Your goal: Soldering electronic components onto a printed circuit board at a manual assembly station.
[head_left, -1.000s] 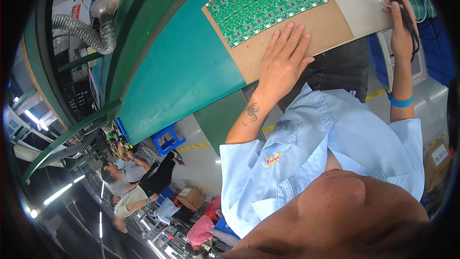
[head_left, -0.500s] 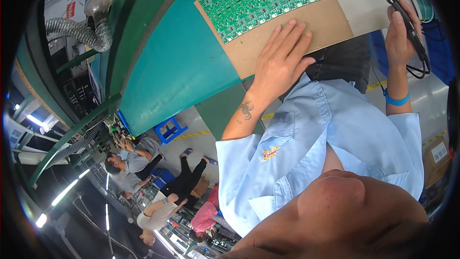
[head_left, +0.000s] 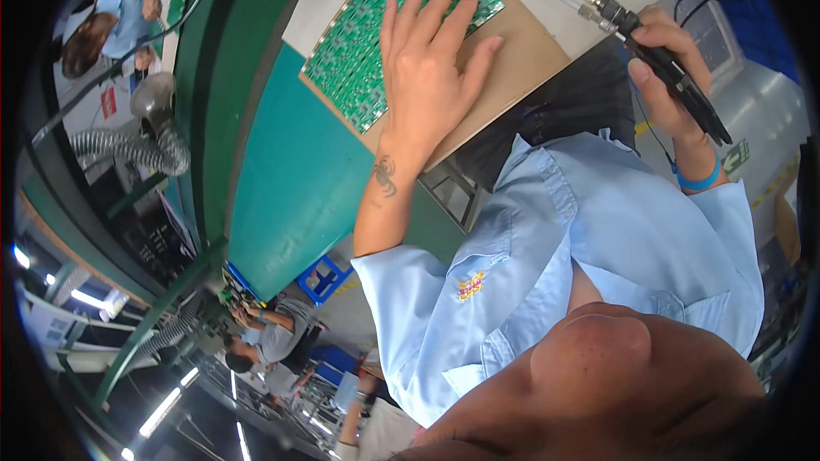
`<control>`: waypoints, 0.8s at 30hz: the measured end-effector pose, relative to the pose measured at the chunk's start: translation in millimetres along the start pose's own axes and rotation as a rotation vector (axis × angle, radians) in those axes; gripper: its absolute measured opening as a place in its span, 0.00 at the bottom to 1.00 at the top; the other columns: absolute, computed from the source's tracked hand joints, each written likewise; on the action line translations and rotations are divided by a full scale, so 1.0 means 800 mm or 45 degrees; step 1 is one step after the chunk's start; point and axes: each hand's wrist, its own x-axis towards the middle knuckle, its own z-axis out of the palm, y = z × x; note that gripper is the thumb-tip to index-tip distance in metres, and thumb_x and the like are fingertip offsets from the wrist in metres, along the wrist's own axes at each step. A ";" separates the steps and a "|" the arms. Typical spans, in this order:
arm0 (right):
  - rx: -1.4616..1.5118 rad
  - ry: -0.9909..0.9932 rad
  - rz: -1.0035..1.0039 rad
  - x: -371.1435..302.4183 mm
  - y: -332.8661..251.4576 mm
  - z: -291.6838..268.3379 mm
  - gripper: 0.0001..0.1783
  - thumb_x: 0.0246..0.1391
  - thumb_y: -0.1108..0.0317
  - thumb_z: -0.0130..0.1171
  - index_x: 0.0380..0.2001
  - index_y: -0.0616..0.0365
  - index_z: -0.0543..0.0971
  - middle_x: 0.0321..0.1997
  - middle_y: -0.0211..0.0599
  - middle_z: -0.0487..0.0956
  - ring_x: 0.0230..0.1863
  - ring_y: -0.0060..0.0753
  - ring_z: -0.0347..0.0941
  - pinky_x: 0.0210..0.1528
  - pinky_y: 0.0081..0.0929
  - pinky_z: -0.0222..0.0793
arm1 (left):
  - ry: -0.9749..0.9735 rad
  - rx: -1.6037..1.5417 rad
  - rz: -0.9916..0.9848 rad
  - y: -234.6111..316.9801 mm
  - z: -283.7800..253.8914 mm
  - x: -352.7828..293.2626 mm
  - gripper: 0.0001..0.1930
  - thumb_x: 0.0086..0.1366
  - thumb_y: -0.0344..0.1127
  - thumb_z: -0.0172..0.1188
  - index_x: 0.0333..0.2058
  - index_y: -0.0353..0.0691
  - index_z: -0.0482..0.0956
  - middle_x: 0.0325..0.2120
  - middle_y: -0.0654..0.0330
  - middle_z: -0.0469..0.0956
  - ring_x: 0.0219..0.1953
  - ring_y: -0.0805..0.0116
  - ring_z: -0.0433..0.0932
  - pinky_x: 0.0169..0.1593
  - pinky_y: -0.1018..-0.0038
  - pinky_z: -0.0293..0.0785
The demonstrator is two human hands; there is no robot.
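Note:
A panel of green circuit boards [head_left: 346, 77] lies on a brown cardboard sheet [head_left: 525, 43]. Fingers spread, my left hand [head_left: 427, 81] rests over the panel, covering part of its middle and near edge. To the right, my right hand [head_left: 668, 107] is closed around the black handle of a soldering iron [head_left: 696, 102]. A thin metal tube runs beside the iron's metal tip. That tip points up and left, above the pale work surface and apart from the boards.
A teal mat [head_left: 295, 171] covers the bench at left, beside a curved green frame [head_left: 213, 111]. Beyond stands a flexible metal duct [head_left: 128, 145]. One person [head_left: 128, 0] works at the upper left; others are at lower left, near a blue stool [head_left: 325, 280].
My left hand has moved from the cardboard's near edge onto the circuit boards. My right hand has brought the soldering iron more fully into view. The whole view has shifted.

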 end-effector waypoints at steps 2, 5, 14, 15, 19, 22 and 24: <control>-0.015 -0.046 0.059 -0.001 -0.009 -0.004 0.21 0.57 0.79 0.66 0.56 0.66 0.81 0.43 0.40 0.83 0.38 0.33 0.75 0.44 0.25 0.72 | -0.012 0.011 0.024 -0.004 0.008 0.010 0.23 0.63 0.43 0.72 0.55 0.44 0.86 0.58 0.57 0.83 0.68 0.47 0.73 0.74 0.43 0.60; 0.017 -0.231 0.229 -0.003 -0.019 -0.007 0.20 0.55 0.79 0.66 0.53 0.65 0.83 0.40 0.40 0.83 0.35 0.32 0.73 0.40 0.25 0.70 | -0.039 0.098 0.026 -0.007 0.019 0.019 0.21 0.63 0.42 0.71 0.53 0.44 0.87 0.56 0.57 0.84 0.68 0.46 0.74 0.74 0.42 0.60; -0.072 -0.296 0.238 0.011 -0.027 0.003 0.22 0.47 0.81 0.66 0.50 0.63 0.85 0.34 0.37 0.80 0.32 0.33 0.69 0.37 0.26 0.66 | -0.041 0.049 -0.001 -0.007 0.021 0.024 0.17 0.63 0.39 0.71 0.50 0.43 0.89 0.57 0.57 0.84 0.68 0.46 0.74 0.73 0.43 0.62; -0.063 -0.288 0.249 0.013 -0.028 0.003 0.23 0.46 0.82 0.66 0.49 0.63 0.86 0.34 0.36 0.81 0.30 0.31 0.69 0.36 0.24 0.66 | -0.046 0.039 -0.006 -0.007 0.021 0.024 0.17 0.63 0.39 0.71 0.50 0.43 0.89 0.57 0.57 0.84 0.68 0.46 0.74 0.73 0.43 0.63; -0.065 -0.335 0.286 0.018 -0.029 0.004 0.24 0.45 0.83 0.67 0.49 0.62 0.86 0.33 0.35 0.81 0.30 0.31 0.69 0.35 0.24 0.65 | -0.050 0.052 -0.008 -0.006 0.025 0.022 0.15 0.62 0.37 0.71 0.48 0.42 0.90 0.56 0.58 0.85 0.68 0.47 0.74 0.73 0.45 0.65; -0.065 -0.353 0.298 0.019 -0.025 0.005 0.25 0.44 0.82 0.67 0.50 0.61 0.86 0.33 0.34 0.80 0.30 0.30 0.68 0.35 0.25 0.64 | -0.046 0.035 -0.022 -0.005 0.029 0.020 0.14 0.62 0.36 0.71 0.47 0.42 0.90 0.56 0.58 0.85 0.68 0.48 0.74 0.73 0.46 0.65; -0.059 -0.357 0.290 0.019 -0.022 0.006 0.25 0.44 0.82 0.67 0.50 0.61 0.86 0.32 0.34 0.80 0.29 0.30 0.68 0.35 0.25 0.64 | -0.033 0.002 -0.048 -0.004 0.030 0.019 0.14 0.62 0.35 0.71 0.46 0.42 0.90 0.56 0.59 0.85 0.68 0.49 0.75 0.72 0.47 0.66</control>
